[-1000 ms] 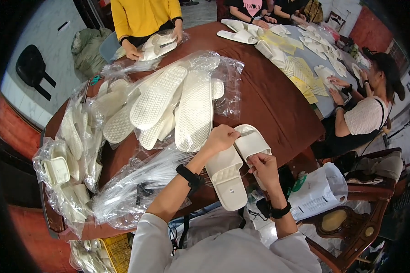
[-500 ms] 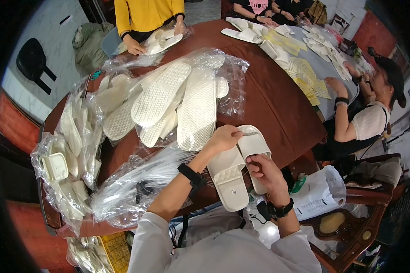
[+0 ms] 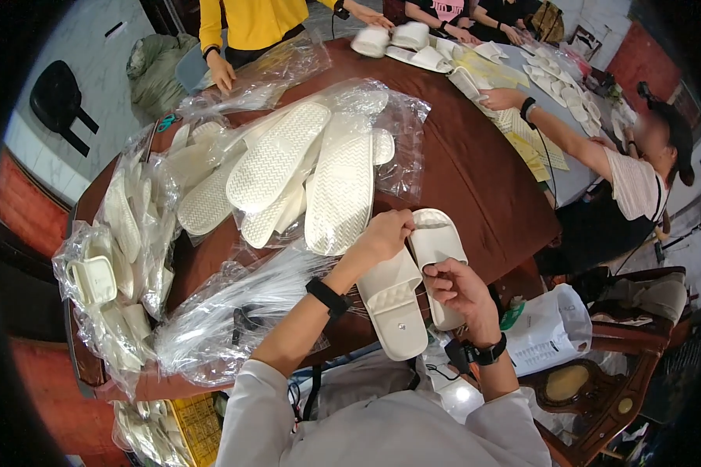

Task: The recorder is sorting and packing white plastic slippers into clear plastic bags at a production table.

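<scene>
A pair of off-white slippers lies side by side at the table's near edge, the left slipper point(image 3: 393, 311) slightly nearer me than the right slipper point(image 3: 436, 237). My left hand point(image 3: 383, 240) is over the toe end of the pair, thumb and fingers pinched at the right slipper's toe opening; whatever they hold is too small to make out. Close to the right slipper's strap is my right hand point(image 3: 461, 289), fingers curled and thumb pressed in, their contents unclear. A bundle of thin clear plastic strands point(image 3: 249, 311) lies beside my left forearm.
Bagged slippers point(image 3: 276, 159) are heaped ahead on the brown-covered table point(image 3: 475, 194), with more bagged ones point(image 3: 101, 280) at left. A grey table point(image 3: 576, 163) holds slippers and yellow sheets point(image 3: 522, 140). Co-workers sit or stand around. A white bag point(image 3: 549, 331) is on a wooden chair at right.
My hands and the slipper pair barely shift. The person in yellow has let go of the slippers, which are now farther right, and the person at right has reached an arm toward the slippers and yellow sheets.
</scene>
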Demonstrator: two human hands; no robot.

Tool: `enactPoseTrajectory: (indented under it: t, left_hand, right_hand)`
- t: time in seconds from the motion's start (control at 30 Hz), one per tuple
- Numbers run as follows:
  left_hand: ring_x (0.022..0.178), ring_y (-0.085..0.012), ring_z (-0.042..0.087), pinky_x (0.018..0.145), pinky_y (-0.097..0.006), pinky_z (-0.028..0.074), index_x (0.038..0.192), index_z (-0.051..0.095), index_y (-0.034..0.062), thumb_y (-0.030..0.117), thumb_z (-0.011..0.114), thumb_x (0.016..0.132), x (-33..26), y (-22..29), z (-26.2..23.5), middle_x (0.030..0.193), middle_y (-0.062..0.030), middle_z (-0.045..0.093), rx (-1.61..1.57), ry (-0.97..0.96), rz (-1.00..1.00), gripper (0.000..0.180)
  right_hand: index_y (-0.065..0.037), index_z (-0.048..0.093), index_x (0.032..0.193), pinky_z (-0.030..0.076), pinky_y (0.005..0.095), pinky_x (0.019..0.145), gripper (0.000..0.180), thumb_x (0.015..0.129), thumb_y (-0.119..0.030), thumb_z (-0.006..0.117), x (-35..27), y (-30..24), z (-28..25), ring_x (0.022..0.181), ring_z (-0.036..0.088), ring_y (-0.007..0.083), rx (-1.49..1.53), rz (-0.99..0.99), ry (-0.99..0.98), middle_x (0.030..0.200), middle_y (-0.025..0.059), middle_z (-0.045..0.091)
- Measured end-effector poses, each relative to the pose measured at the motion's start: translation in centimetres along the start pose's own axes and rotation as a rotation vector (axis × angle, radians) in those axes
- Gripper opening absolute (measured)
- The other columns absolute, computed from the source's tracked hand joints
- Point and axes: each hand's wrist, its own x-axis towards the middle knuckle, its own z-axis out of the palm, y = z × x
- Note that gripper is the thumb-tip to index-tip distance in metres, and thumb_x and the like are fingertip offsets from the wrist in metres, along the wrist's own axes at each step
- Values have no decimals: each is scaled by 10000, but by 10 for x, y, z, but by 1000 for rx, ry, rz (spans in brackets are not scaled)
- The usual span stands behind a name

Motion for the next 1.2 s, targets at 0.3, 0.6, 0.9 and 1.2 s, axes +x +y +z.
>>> enactPoseTrajectory:
  t: [0.3,0.6,0.9,1.2]
  left_hand:
    - [788,-336,644,689,-385,502,896,620,2,42,594,841,-14,7,-14,864,-181,663,140,306,-104,72]
    - [751,-253,641,638,-341,500,908,638,6,83,614,862,-49,44,-16,848,-136,661,-115,283,-76,92]
    - [690,-203,584,613,-298,456,958,602,10,133,526,951,-70,58,-14,778,-101,604,-235,289,-88,145]
    - [562,-61,399,533,-224,344,1078,628,21,225,475,1022,-143,93,21,700,46,433,-1148,40,-510,261]
  right_hand:
    - [24,619,1081,424,221,506,246,928,-162,569,-40,8,45,656,547,102,-717,-305,452,838,45,630]
    - [-53,644,1124,524,328,629,248,878,-91,641,-23,-3,65,793,677,249,-1558,-1018,531,948,128,636]
    - [-41,694,960,524,343,682,124,843,-74,672,5,-14,59,772,646,282,-1660,-1081,275,919,111,633]
    - [-35,714,951,497,316,648,114,848,-62,674,3,-22,50,767,631,232,-1518,-982,241,863,104,632]
